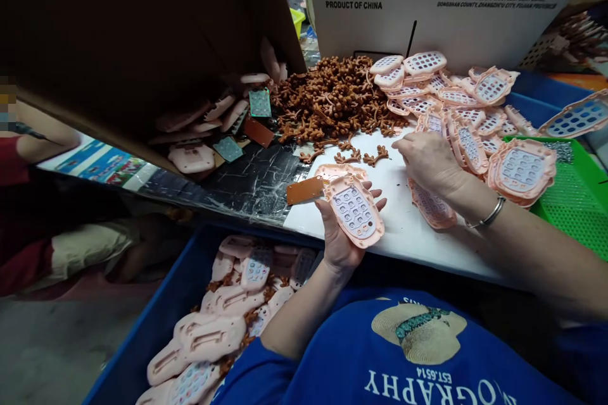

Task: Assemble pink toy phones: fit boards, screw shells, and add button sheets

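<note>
My left hand (339,243) holds a pink plastic shell (355,212) with a white keypad inside, its open side facing up. A brown circuit board (304,190) sticks out at the shell's upper left, with thin wires beside it. Over the white board (389,202), my right hand (430,161) has its fingers pinched together; what they hold, if anything, is too small to tell. Pink shells with keypads (470,142) lie stacked behind and beside it. Several brown branch-shaped pieces (348,156) rest in front of a large brown heap (332,98).
A cardboard box (142,31) on its side holds pink parts and boards. Below left, a blue bin (142,329) contains pink shells. A green basket (570,215) stands at right, a white carton (427,12) behind. Another person's arm (45,126) shows at far left.
</note>
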Action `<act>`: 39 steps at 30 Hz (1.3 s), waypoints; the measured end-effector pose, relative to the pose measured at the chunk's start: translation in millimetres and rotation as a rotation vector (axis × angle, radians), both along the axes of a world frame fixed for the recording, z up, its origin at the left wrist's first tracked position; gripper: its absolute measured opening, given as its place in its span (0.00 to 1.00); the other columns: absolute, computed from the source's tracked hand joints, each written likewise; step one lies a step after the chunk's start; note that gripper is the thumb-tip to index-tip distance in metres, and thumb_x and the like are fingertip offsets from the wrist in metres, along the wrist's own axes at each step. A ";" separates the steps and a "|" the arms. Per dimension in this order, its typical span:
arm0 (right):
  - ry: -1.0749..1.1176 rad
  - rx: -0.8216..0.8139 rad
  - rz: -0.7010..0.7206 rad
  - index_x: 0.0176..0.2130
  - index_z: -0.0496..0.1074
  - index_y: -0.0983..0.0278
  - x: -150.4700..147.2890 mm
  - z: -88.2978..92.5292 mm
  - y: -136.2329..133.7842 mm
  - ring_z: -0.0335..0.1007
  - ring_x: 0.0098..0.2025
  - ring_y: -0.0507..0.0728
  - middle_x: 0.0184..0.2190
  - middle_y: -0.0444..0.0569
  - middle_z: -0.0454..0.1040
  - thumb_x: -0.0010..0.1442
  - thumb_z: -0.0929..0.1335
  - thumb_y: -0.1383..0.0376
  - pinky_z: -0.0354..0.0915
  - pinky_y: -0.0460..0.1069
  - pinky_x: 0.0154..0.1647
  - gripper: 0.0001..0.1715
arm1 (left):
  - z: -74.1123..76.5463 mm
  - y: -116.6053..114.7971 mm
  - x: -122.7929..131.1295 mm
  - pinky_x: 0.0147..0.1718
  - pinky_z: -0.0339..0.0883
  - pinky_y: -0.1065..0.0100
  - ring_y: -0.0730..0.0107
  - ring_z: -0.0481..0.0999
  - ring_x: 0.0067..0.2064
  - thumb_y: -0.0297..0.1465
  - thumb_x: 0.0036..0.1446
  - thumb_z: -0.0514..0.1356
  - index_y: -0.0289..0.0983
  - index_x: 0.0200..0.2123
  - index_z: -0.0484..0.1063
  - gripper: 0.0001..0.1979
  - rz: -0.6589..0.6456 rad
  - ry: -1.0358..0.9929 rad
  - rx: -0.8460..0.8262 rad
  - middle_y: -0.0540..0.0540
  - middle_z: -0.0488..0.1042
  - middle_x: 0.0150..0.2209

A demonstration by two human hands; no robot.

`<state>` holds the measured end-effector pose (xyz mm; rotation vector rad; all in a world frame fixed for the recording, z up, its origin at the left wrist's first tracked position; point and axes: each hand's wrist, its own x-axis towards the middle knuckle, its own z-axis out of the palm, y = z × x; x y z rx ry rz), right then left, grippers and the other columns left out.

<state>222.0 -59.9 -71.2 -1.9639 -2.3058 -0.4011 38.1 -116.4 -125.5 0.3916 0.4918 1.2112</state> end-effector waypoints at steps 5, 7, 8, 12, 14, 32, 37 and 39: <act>-0.039 -0.027 0.011 0.35 0.79 0.65 0.9 7.0 14.9 0.70 0.35 0.60 0.33 0.55 0.78 0.59 0.64 0.74 0.56 0.55 0.35 0.13 | 0.4 5.7 -14.0 0.52 0.72 0.53 0.55 0.79 0.49 0.62 0.51 0.56 0.37 0.49 0.75 0.37 0.059 0.002 -0.045 0.39 0.79 0.46; -0.017 -0.079 0.053 0.36 0.79 0.64 -3.1 2.5 18.7 0.70 0.36 0.59 0.33 0.53 0.78 0.60 0.64 0.72 0.55 0.54 0.35 0.13 | -0.1 6.5 -16.9 0.52 0.72 0.53 0.54 0.79 0.49 0.62 0.50 0.56 0.37 0.49 0.75 0.37 0.067 0.001 -0.053 0.39 0.79 0.46; -0.002 -0.105 0.077 0.37 0.79 0.64 -5.9 -0.8 19.9 0.69 0.36 0.59 0.34 0.53 0.78 0.61 0.64 0.71 0.55 0.53 0.35 0.14 | -0.5 6.7 -17.9 0.52 0.72 0.52 0.54 0.79 0.48 0.62 0.50 0.56 0.37 0.49 0.75 0.38 0.070 0.002 -0.054 0.39 0.79 0.46; 0.037 -0.165 0.140 0.42 0.79 0.61 -17.3 -15.9 21.6 0.68 0.37 0.57 0.38 0.52 0.78 0.62 0.64 0.69 0.54 0.51 0.34 0.15 | -1.5 7.7 -20.7 0.52 0.72 0.50 0.54 0.80 0.47 0.62 0.51 0.56 0.36 0.50 0.75 0.38 0.082 0.013 -0.038 0.38 0.79 0.47; 0.046 -0.173 0.146 0.44 0.78 0.61 -21.1 -21.3 22.2 0.67 0.39 0.57 0.40 0.53 0.77 0.63 0.63 0.68 0.54 0.51 0.34 0.15 | -1.3 8.7 -22.1 0.51 0.73 0.50 0.54 0.80 0.47 0.61 0.51 0.57 0.36 0.49 0.75 0.37 0.092 0.014 -0.030 0.38 0.79 0.46; -0.026 -0.212 0.047 0.44 0.74 0.64 -7.9 -23.1 41.3 0.65 0.43 0.61 0.44 0.57 0.73 0.66 0.60 0.68 0.52 0.52 0.34 0.15 | -3.4 12.2 -27.3 0.48 0.75 0.53 0.56 0.81 0.43 0.60 0.50 0.59 0.35 0.47 0.76 0.36 0.104 0.001 -0.059 0.39 0.80 0.44; 0.003 -0.135 -0.041 0.48 0.70 0.68 -12.0 -3.7 46.0 0.66 0.42 0.62 0.45 0.59 0.72 0.65 0.58 0.70 0.53 0.53 0.35 0.17 | -2.7 7.2 -36.4 0.45 0.77 0.57 0.57 0.81 0.45 0.60 0.51 0.57 0.38 0.50 0.75 0.36 0.075 -0.022 -0.085 0.39 0.80 0.46; 0.047 -0.081 -0.072 0.48 0.70 0.68 -8.3 3.1 51.3 0.66 0.42 0.62 0.46 0.59 0.72 0.64 0.59 0.71 0.53 0.53 0.35 0.16 | -1.6 5.0 -43.1 0.43 0.77 0.57 0.56 0.81 0.45 0.61 0.49 0.58 0.38 0.51 0.75 0.37 0.079 -0.018 -0.090 0.39 0.80 0.46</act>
